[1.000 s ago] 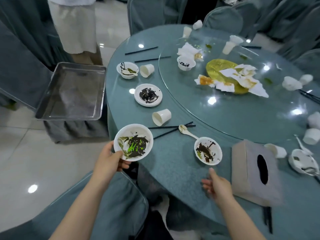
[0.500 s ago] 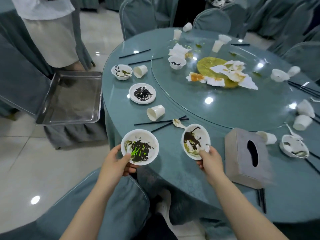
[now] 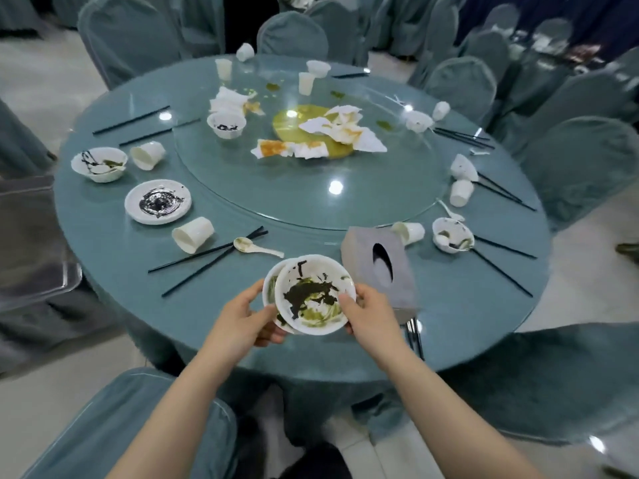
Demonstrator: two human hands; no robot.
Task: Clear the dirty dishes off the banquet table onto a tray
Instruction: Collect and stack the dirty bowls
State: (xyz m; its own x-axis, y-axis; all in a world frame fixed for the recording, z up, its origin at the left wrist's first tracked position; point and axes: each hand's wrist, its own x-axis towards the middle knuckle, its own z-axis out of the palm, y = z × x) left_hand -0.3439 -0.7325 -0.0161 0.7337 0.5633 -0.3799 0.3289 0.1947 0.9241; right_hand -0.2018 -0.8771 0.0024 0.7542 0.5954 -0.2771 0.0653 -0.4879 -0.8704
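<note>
At the far left edge we are seeing the metal tray (image 3: 33, 236), blurred, sitting beside the round table (image 3: 449, 333) and off its top. Moving right, a dirty bowl (image 3: 99, 164), a tipped cup (image 3: 147, 155) and a smeared plate (image 3: 157, 201) are lying on the left of the table, with another tipped cup (image 3: 193, 234), black chopsticks (image 3: 211, 259) and a spoon (image 3: 254, 247) nearer us. Our left hand (image 3: 242, 318) is gripping the lower bowl (image 3: 270, 288) by its rim, and our right hand (image 3: 368, 314) is holding the upper bowl (image 3: 315, 293), which is overlapping the lower one, probably resting in it. Both bowls are being held above the table's near edge. Just right, a grey tissue box (image 3: 382, 267) is standing, then a cup (image 3: 409, 232) and a further dirty bowl (image 3: 452, 235).
</note>
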